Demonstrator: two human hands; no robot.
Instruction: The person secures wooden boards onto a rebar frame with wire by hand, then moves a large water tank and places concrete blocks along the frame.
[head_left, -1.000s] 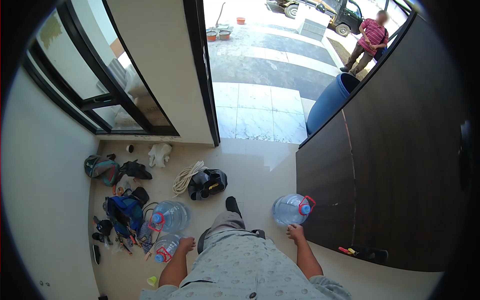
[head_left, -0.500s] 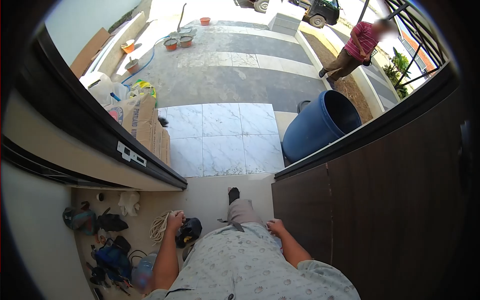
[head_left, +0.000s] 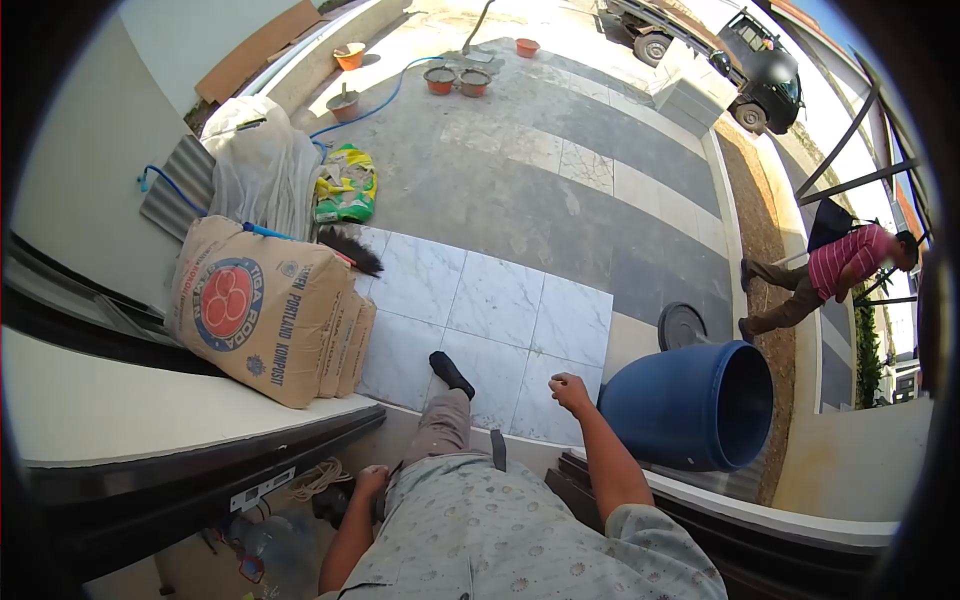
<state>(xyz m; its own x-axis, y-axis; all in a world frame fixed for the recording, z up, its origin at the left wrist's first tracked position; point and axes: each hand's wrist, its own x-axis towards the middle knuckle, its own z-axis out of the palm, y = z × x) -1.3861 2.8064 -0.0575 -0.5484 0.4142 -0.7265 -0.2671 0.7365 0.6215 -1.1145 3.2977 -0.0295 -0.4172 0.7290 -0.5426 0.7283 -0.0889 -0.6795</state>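
My left hand [head_left: 372, 481] hangs low by my left side, its fingers curled in, with no object showing in it. It is nearest to a coil of rope [head_left: 318, 480] lying on the floor behind the door frame. My right hand [head_left: 570, 393] is held out ahead over the marble-look tiles [head_left: 482, 391], fingers loosely closed and nothing visible in them. Close to its right lies a big blue drum [head_left: 660, 405] on its side, its mouth facing right. My sock-covered foot [head_left: 452, 374] is on the tiles.
Stacked cement bags [head_left: 265, 315] stand left of the tiles, with a broom head [head_left: 350, 252] beside them. Farther out are mortar buckets [head_left: 456, 82], a blue hose [head_left: 372, 110] and a truck [head_left: 755, 75]. A person in a striped shirt [head_left: 845, 262] walks at the right.
I have stepped forward through the doorway onto the tiles. My right hand has swung forward, while my left stays low. The person at the right has moved along and turned away.
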